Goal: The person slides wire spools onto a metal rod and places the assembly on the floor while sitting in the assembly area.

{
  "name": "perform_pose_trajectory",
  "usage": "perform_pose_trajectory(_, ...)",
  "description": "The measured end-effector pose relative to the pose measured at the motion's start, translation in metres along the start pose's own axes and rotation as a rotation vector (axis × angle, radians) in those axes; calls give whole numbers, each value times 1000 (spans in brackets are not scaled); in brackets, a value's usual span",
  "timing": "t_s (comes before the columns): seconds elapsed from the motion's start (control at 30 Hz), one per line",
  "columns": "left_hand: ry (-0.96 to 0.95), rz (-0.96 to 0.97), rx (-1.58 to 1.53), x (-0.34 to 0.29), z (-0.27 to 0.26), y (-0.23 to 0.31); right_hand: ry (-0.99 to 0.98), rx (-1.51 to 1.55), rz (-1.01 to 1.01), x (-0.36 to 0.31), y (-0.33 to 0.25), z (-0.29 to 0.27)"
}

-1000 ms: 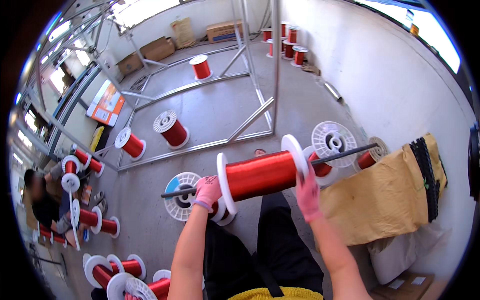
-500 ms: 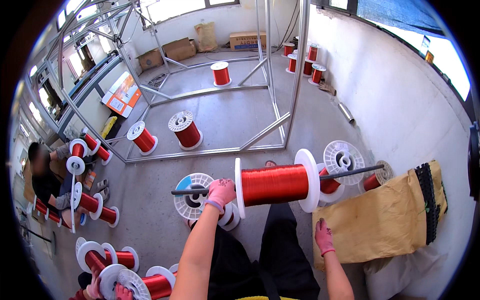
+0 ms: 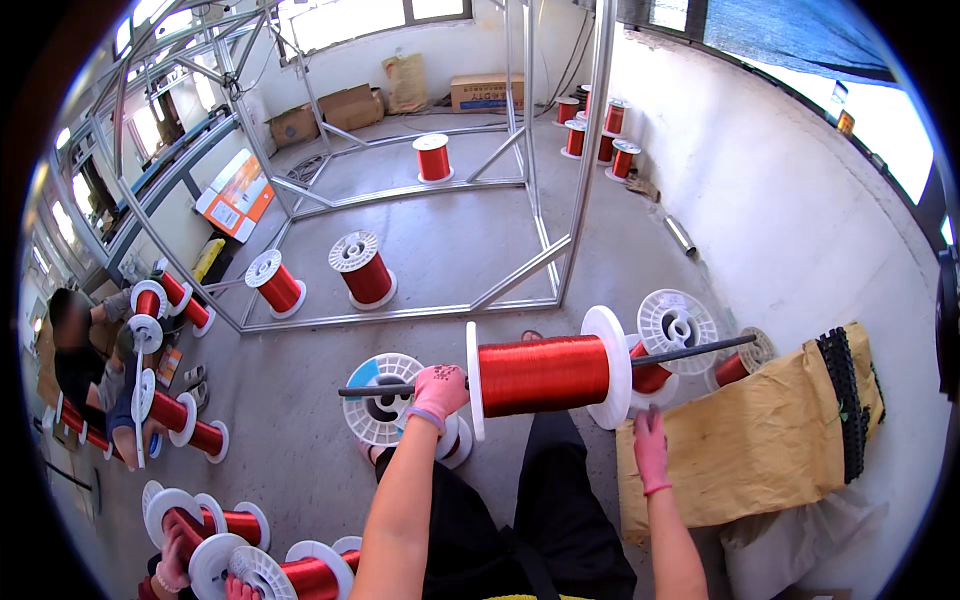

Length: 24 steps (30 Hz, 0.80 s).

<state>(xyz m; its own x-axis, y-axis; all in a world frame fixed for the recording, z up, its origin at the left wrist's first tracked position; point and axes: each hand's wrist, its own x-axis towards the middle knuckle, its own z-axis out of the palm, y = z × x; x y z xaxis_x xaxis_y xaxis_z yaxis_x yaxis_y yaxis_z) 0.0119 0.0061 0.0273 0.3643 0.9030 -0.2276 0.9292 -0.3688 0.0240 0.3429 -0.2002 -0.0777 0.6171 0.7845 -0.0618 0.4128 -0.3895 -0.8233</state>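
A large white-flanged spool of red wire (image 3: 545, 375) lies sideways in front of me, with a dark rod (image 3: 700, 348) running through its centre and out at both ends. My left hand (image 3: 438, 392), in a pink glove, is closed round the rod just left of the spool's left flange. My right hand (image 3: 652, 450), gloved alike, is below the right flange, fingers stretched upward and holding nothing. Under the rod's left end stands a spool with a white top (image 3: 372, 428). Another white-topped spool (image 3: 680, 325) is behind the rod on the right.
A brown sack (image 3: 740, 455) lies at the right by the wall. Ahead stands a metal frame (image 3: 400, 318) with several red spools around it. At left a person (image 3: 80, 360) sits among spools. Another person's gloved hand (image 3: 175, 550) touches spools at the lower left.
My right hand has risen toward the spool's right flange, its fingers stretching upward. My left hand keeps its hold on the rod. The view has shifted slightly.
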Motion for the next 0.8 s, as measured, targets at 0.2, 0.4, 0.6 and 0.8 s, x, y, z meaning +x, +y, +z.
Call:
perform_pose_trajectory(0.2,25,-15,-22,4,11,-9,52,139,-243,65,-195,-16)
perform_pose_trajectory(0.4,26,3,-7,6,17,-9,-156,-325,-33,88,-236,3)
perform_pose_trajectory(0.6,4,17,-1,-2,9,-6,29,-103,-329,-35,-63,30)
perform_pose_trajectory(0.8,-3,86,0,9,27,-19,-468,-711,161,-100,177,41)
